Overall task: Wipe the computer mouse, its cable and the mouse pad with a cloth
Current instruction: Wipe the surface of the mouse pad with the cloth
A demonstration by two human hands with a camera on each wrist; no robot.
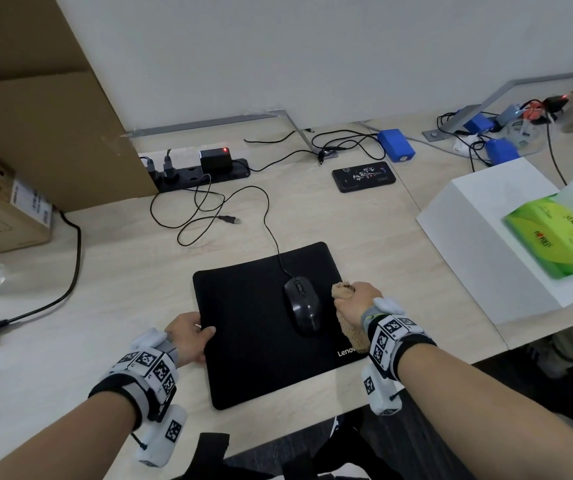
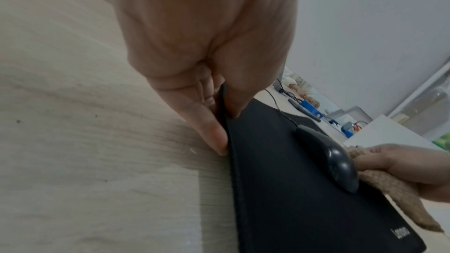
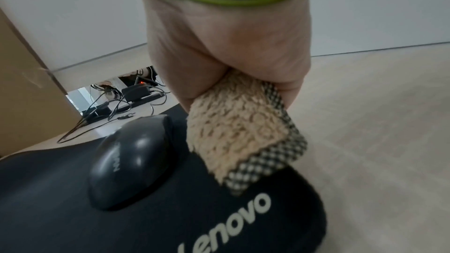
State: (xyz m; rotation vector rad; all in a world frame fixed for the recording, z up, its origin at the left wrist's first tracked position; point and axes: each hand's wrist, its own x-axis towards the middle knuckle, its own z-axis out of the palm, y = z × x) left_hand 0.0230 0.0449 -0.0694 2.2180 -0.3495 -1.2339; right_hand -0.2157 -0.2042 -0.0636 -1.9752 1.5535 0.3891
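Observation:
A black mouse pad [image 1: 253, 327] lies on the desk near the front edge. A black wired mouse [image 1: 302, 304] sits on its right half. The mouse's thin cable [image 1: 267, 216] runs back across the desk in loops. My left hand [image 1: 193, 336] pinches the pad's left edge [image 2: 225, 103], thumb on top and fingers beneath. My right hand [image 1: 359, 299] grips a bunched tan fleece cloth [image 1: 347, 318] just right of the mouse; the cloth [image 3: 241, 134] hangs down onto the pad [image 3: 219, 218] beside the mouse [image 3: 132, 163].
A black power strip [image 1: 202, 173] with plugs lies behind. A phone [image 1: 364, 176] and blue boxes [image 1: 395, 145] sit at the back. A white box [image 1: 492, 237] with a green tissue pack [image 1: 562, 237] stands right. Cardboard boxes [image 1: 8, 202] stand at left.

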